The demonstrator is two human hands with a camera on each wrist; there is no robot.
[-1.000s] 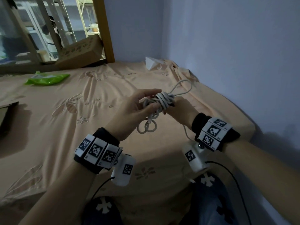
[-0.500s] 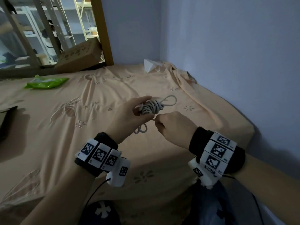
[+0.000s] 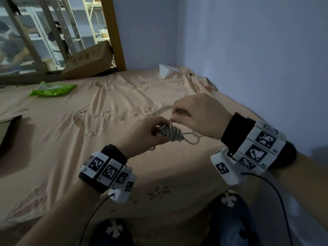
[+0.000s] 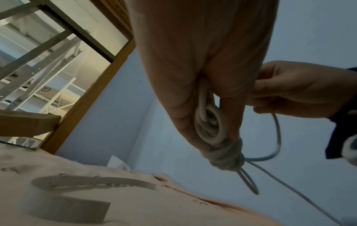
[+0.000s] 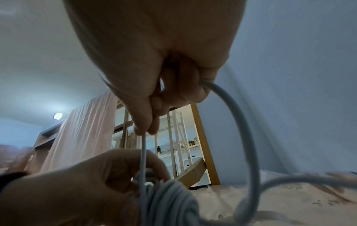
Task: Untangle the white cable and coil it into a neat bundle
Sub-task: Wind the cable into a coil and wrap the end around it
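Note:
The white cable (image 3: pixel 171 133) is a tight wound bundle held over the peach bedsheet, with a loop (image 3: pixel 192 138) sticking out to the right. My left hand (image 3: pixel 147 134) grips the bundle (image 4: pixel 211 125) between thumb and fingers. Just above and to the right, my right hand (image 3: pixel 193 114) pinches a free strand (image 5: pixel 143 152) that runs taut down into the bundle (image 5: pixel 170 198). A further length of cable (image 5: pixel 243 122) arcs out of the right fist and round below it.
The bed (image 3: pixel 88 139) fills the view, with a blue wall (image 3: pixel 248 50) along its right side. A green packet (image 3: pixel 53 89), a cardboard box (image 3: pixel 88 61) and a wooden frame post (image 3: pixel 113 32) lie at the far edge. A dark object (image 3: pixel 8 132) sits at left.
My right hand has lifted from below the bundle to above and right of it, pulling a strand up. The left hand stays gripping the bundle.

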